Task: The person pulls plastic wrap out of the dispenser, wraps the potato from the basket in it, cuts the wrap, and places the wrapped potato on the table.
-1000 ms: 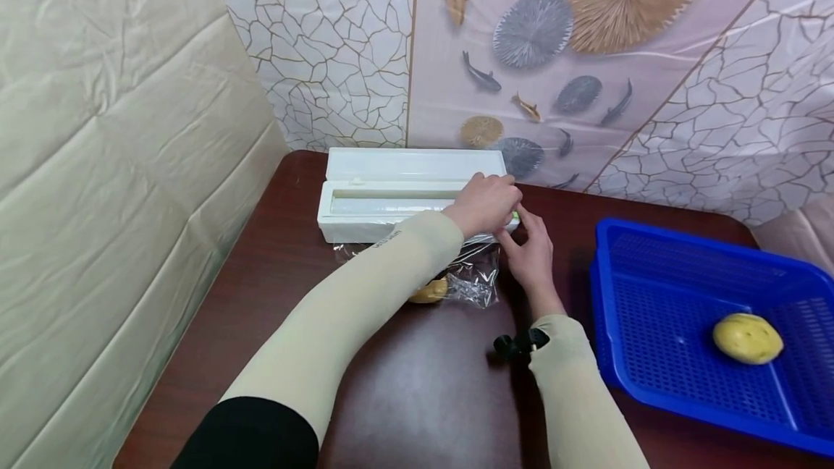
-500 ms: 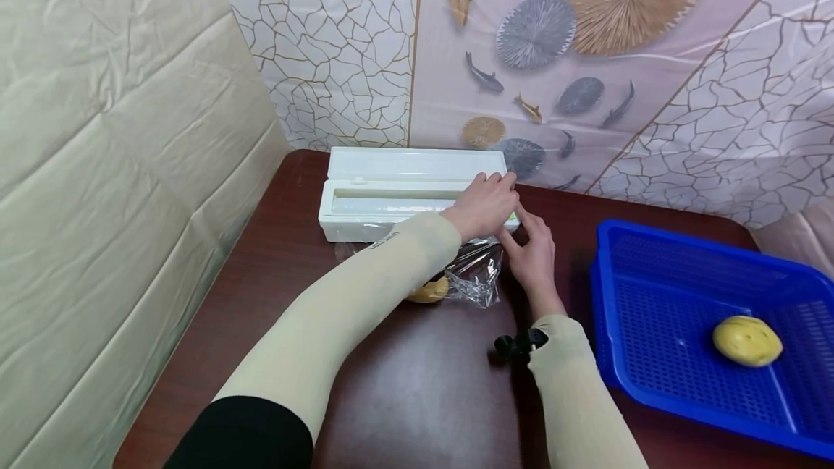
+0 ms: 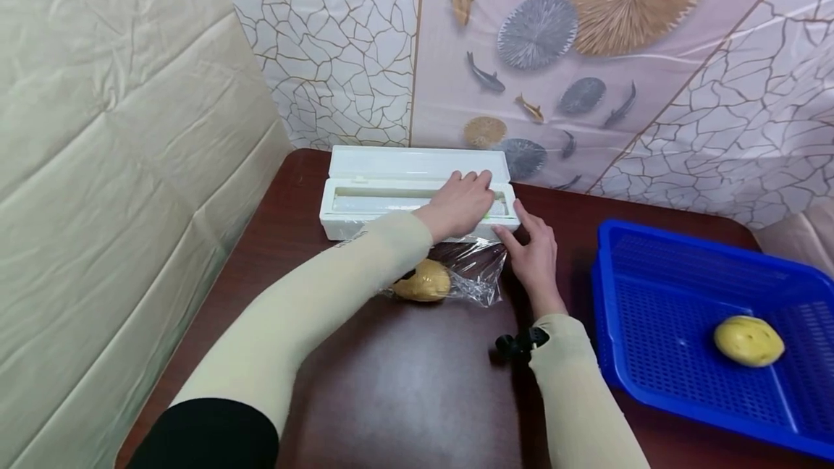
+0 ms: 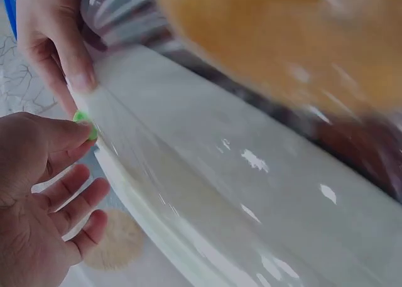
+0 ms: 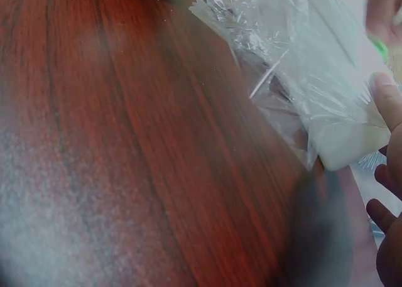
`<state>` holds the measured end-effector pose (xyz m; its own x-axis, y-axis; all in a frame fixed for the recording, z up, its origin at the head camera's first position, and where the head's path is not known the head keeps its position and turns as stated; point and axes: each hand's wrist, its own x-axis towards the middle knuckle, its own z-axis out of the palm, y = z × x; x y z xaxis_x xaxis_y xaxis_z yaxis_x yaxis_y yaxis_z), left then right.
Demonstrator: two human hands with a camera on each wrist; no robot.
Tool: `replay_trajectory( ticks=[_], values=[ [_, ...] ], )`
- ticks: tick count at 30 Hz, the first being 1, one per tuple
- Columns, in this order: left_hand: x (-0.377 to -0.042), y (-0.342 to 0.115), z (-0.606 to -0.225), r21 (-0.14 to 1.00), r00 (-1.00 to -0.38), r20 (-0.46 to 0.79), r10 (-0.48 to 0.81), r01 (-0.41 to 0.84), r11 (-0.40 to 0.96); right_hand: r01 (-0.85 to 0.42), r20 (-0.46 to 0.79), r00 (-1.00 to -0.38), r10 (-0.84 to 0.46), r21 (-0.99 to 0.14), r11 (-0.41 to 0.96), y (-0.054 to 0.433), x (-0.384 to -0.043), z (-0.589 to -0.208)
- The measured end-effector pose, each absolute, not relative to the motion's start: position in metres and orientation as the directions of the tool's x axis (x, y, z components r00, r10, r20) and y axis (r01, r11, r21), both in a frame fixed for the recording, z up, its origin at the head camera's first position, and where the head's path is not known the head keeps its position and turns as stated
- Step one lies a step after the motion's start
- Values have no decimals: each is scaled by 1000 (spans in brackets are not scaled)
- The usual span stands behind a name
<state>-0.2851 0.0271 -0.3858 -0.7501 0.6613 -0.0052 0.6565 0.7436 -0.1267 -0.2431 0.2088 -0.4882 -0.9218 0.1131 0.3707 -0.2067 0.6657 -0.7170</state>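
A white cling film box (image 3: pixel 334 227) lies on the table with its lid (image 3: pixel 417 163) raised. My left hand (image 3: pixel 458 203) is over its right half, and thumb and forefinger pinch a small green slide cutter (image 4: pixel 80 117) at the box's edge. At the right end, my right hand (image 3: pixel 534 259) grips the box, thumb on the front. Clear cling film (image 3: pixel 478 281) stretches from the box's front over a yellow-brown potato (image 3: pixel 428 282) on the table. My left sleeve partly hides the potato.
To the right stands a blue perforated basket (image 3: pixel 658 389) with one yellow potato (image 3: pixel 749 341) inside. A patterned wall covering (image 3: pixel 339 49) rises behind the brown table (image 3: pixel 397 396). A beige padded sheet (image 3: pixel 130 187) hangs at the left.
My left hand has slid leftward along the box from its right end, with the green cutter. More of the potato now shows. My right hand has stayed at the box's right end.
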Motion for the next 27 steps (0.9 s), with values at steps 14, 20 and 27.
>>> replay_trajectory(
  ticks=[14,20,27],
  values=[
    [-265,-80,-384,-113,-788,9,615,611,784,-227,390,-915,104,-710,666,207,-244,-491],
    [-258,-112,-386,-119,-808,31,588,581,805,-223,379,-921,85,-695,684,206,-243,-489],
    [-248,-145,-386,-128,-853,54,519,509,851,-232,391,-917,82,-687,688,206,-241,-487]
  ],
)
